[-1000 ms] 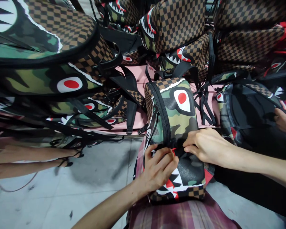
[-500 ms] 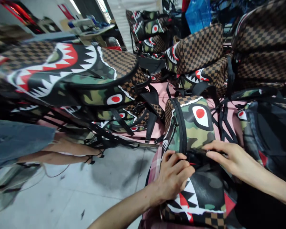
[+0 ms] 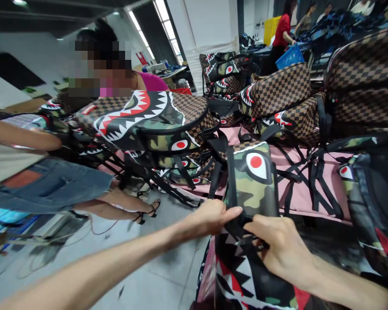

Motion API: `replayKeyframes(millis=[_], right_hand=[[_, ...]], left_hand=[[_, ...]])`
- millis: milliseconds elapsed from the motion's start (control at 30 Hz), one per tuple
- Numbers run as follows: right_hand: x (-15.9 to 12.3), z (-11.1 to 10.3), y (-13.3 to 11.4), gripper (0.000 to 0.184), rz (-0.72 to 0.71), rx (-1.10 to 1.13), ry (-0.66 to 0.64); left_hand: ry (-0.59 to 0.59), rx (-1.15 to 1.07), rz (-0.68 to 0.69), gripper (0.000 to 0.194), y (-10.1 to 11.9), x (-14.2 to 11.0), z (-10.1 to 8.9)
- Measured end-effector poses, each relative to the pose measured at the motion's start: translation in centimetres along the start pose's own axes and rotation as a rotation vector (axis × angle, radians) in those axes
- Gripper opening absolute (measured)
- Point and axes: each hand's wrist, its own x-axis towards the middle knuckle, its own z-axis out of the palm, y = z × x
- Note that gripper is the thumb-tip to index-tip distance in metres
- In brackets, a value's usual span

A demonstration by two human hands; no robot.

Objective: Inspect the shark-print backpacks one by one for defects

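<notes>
A camouflage backpack (image 3: pixel 252 185) with a red-and-white eye and a shark-mouth print lies in front of me. My left hand (image 3: pixel 215 214) is closed on its left edge, the thumb lying over the black trim. Just to the right, my right hand (image 3: pixel 280 243) has its fingers curled around the dark seam between the eye panel and the shark-mouth panel. What lies inside the right hand's grip is mostly hidden by the fingers. Both hands are close together, and the bag's lower part stretches toward me.
Stacked shark-print backpacks (image 3: pixel 177 116) stand at the left; checkered backpacks (image 3: pixel 278 92) are piled behind and right. Pink fabric (image 3: pixel 330 185) with black straps lies at the right. A person in a denim skirt (image 3: pixel 51 185) stands left; others are farther back.
My view has tilted up. My left hand has shifted onto the bag's left edge, and my right hand has gone from extended fingers to a curled grip. The eye panel now looks narrower.
</notes>
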Motion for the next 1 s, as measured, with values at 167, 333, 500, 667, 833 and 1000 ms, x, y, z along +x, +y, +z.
replayKeyframes(millis=[167,333,500,667,833,1000], right_hand=[[1.1,2.2,-2.0,0.025,-0.170,-0.178,0.134],[1.6,2.7,-1.9,0.027,-0.158,-0.214,0.135],[1.1,1.8,-0.8,0.028,-0.124,-0.142,0.077],[3.0,-1.3,2.9,0.037,-0.140,0.157,0.140],[10.9,-6.5,8.6,0.030,0.148,-0.050,0.368],[19.8,-9.2,12.5,0.043,0.241,-0.203,0.262]], left_hand=[[-0.289,-0.312,-0.272,0.013,-0.3,-0.2,-1.2],[-0.255,-0.583,-0.229,0.007,-1.3,-0.4,-0.2],[-0.252,-0.537,-0.135,0.018,-2.0,-0.2,-0.5],[0.257,0.098,0.183,0.041,-3.3,2.7,-5.7],[1.039,0.343,0.272,0.019,-4.1,9.9,-10.9],[1.164,0.800,0.314,0.026,-3.0,15.5,-15.9]])
